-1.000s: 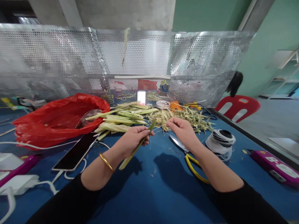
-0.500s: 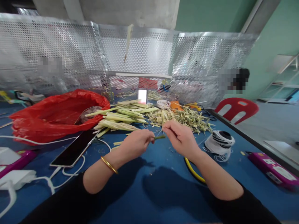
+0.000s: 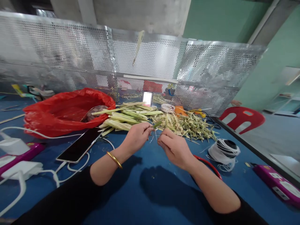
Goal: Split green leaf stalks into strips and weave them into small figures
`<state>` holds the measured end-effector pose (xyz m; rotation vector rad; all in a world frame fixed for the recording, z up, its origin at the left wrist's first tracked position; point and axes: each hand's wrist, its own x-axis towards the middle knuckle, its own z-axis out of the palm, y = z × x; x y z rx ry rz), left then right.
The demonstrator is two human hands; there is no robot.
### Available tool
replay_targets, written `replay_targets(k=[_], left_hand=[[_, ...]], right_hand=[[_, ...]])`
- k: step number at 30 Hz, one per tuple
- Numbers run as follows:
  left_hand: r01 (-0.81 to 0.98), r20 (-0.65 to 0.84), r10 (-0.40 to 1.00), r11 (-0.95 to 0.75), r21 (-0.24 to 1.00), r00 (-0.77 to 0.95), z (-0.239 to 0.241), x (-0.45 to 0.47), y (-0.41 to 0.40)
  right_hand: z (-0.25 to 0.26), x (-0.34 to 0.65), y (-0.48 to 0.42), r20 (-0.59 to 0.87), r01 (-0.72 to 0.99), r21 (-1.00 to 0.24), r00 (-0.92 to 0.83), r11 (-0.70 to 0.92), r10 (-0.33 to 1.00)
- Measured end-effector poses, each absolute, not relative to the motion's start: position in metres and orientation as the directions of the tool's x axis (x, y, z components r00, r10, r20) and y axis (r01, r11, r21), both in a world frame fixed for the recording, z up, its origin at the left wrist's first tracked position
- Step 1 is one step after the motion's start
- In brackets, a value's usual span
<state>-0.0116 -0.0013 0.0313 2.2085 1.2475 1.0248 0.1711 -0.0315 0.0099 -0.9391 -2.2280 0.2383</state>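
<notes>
My left hand (image 3: pixel 140 136), a gold bangle on its wrist, is closed in a pinch on a short green plant strip (image 3: pixel 157 124). The strip sticks out to the right from the fingertips. Just across a small gap, my right hand (image 3: pixel 174 147) is also pinched, with thin white thread (image 3: pixel 156 135) showing at its fingertips. A spool of white thread (image 3: pixel 224 153) stands to the right of it. Behind both hands lie long pale-green stalks (image 3: pixel 126 118) and a heap of short trimmed plant pieces (image 3: pixel 194 125).
A red plastic bag (image 3: pixel 42 122) sits open at left, with a phone (image 3: pixel 81 145) and white charging cables before it. A red curved handle (image 3: pixel 212 165) shows beside my right forearm. A purple power strip (image 3: pixel 274 184) lies at right. A perforated metal screen (image 3: pixel 147 56) rises behind.
The green strip has tilted upward and my left hand has risen slightly. My right hand has moved a little lower. The view has shifted, and a red handle shows where a yellow one did.
</notes>
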Motion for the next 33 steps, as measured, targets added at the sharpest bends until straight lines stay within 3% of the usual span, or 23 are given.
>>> replay_targets(k=[3,6,8,11,14,18,22,25,29,33], left_hand=[[0.606,0.378,0.855,-0.519,0.603,0.356,0.027,-0.008,-0.002],[0.648,0.378,0.845,-0.533,0.544,0.378,0.022,-0.005,-0.003],[0.668,0.384,0.845,-0.531,0.522,0.372,0.018,-0.004,-0.002],[0.681,0.398,0.848,-0.523,0.513,0.351,0.013,-0.004,0.0],[0.712,0.403,0.838,-0.532,0.458,0.367,0.009,-0.004,0.0],[0.72,0.336,0.762,-0.64,0.268,0.553,0.008,-0.003,-0.005],[0.602,0.201,0.625,-0.781,0.168,0.754,0.012,-0.001,-0.01],[0.476,0.2,0.517,-0.851,0.223,0.832,0.018,0.0,-0.012],[0.417,0.32,0.543,-0.823,0.386,0.776,0.026,-0.002,-0.01],[0.421,0.33,0.636,-0.736,0.53,0.697,0.027,-0.003,-0.007]], right_hand=[[0.01,0.162,-0.039,0.596,0.328,-0.589,-0.44,0.738,0.672],[0.005,0.158,-0.038,0.485,0.206,-0.765,-0.437,0.61,0.757],[0.0,0.155,-0.037,0.467,0.293,-0.731,-0.442,0.616,0.766],[-0.005,0.151,-0.04,0.526,0.442,-0.552,-0.472,0.707,0.707],[-0.005,0.147,-0.044,0.553,0.459,-0.442,-0.537,0.77,0.638],[0.002,0.15,-0.045,0.532,0.408,-0.514,-0.537,0.754,0.654],[0.01,0.164,-0.033,0.387,0.263,-0.829,-0.367,0.493,0.846],[0.009,0.173,-0.019,0.115,-0.074,-0.992,-0.299,0.097,0.947],[0.0,0.174,-0.007,-0.119,-0.424,-0.868,-0.325,-0.257,0.938],[-0.003,0.169,-0.005,-0.203,-0.551,-0.761,-0.3,-0.343,0.932]])
